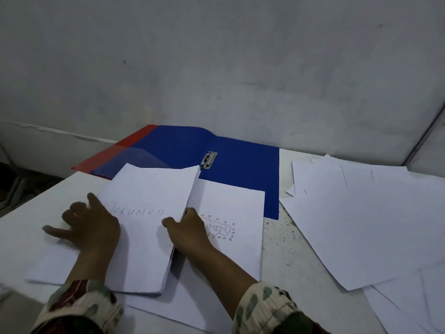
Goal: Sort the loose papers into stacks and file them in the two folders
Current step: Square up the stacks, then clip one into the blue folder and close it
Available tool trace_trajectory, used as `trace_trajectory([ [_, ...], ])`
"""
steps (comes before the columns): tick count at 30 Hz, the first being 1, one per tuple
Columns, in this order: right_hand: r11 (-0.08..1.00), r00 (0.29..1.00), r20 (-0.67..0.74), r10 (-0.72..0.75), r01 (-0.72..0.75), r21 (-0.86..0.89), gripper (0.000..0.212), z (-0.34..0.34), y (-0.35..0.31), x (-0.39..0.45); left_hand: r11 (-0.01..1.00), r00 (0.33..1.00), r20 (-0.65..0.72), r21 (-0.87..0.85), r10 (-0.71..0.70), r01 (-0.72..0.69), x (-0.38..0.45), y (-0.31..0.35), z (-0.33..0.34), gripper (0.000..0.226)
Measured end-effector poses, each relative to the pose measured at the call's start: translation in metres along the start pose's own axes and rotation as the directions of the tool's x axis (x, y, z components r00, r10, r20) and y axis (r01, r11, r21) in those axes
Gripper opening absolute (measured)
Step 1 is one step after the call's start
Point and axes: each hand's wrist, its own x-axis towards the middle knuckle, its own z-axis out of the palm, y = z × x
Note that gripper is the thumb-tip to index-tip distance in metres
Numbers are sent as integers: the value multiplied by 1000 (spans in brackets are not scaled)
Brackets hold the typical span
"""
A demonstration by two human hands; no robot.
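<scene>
A blue folder (240, 165) lies open at the back of the table, its metal clip (209, 160) at the spine. A red folder (134, 138) shows under its left flap. In front, a thick stack of white paper (144, 237) with "Dokumen" handwritten on top lies tilted. My left hand (89, 225) rests on the stack's left edge with fingers spread. My right hand (187, 230) grips the stack's right edge, thumb on top and fingers under it. Beneath it lies another sheet (236, 213) with a decorated "Dokumen" drawing.
Several loose white papers (361, 225) are strewn over the right half of the white table (279, 251). More sheets lie under the stack at the front left. A grey wall rises right behind the folders. The table's left edge runs diagonally at the far left.
</scene>
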Motion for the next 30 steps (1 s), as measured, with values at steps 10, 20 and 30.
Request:
trace_trajectory([
  [10, 999, 997, -49, -51, 51, -13, 55, -26, 2, -25, 910, 916, -61, -109, 396, -401, -82, 46, -9, 41],
  [20, 993, 936, -340, -90, 112, 47, 26, -168, 55, -86, 715, 731, -23, -186, 682, -674, -191, 107, -12, 38],
  [30, 980, 810, -587, 2, 115, 161, 10, -300, 122, -150, 311, 251, 215, -325, 944, -893, -305, 178, 17, 64],
])
